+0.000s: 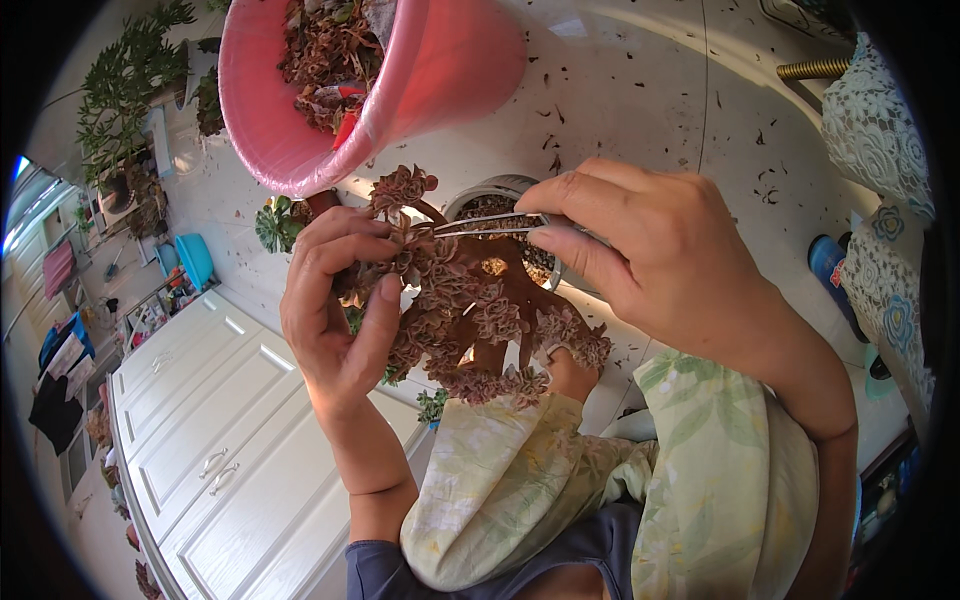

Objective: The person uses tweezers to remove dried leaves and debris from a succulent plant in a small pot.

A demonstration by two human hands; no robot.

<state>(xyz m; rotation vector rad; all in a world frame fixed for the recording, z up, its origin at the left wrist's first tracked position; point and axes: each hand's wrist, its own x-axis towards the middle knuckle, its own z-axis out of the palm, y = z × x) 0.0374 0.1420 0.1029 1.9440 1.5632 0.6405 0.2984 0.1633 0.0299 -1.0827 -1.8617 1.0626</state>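
A branching succulent with brown woody stems and dusty reddish rosettes [442,289] spreads in front of me, above my patterned trousers. My left hand [337,292] curls around rosettes on its left side, fingers and thumb touching the leaves. Between the thumb and fingers of my right hand [652,232] is a pair of metal tweezers [491,219]. Their tips reach in among the leaves beside my left fingers; whether they pinch a leaf I cannot tell. Behind the stems stands a pale round pot [556,277] filled with granular soil, partly covered by the plant.
A pink bucket [465,75], lined with clear plastic, holds dried leaves just beyond the plant. Dry bits lie scattered over the tiled floor [622,112]. White cabinet doors [262,442] stand at left, a green succulent [276,225] near the bucket, lace-covered fabric [874,120] at right.
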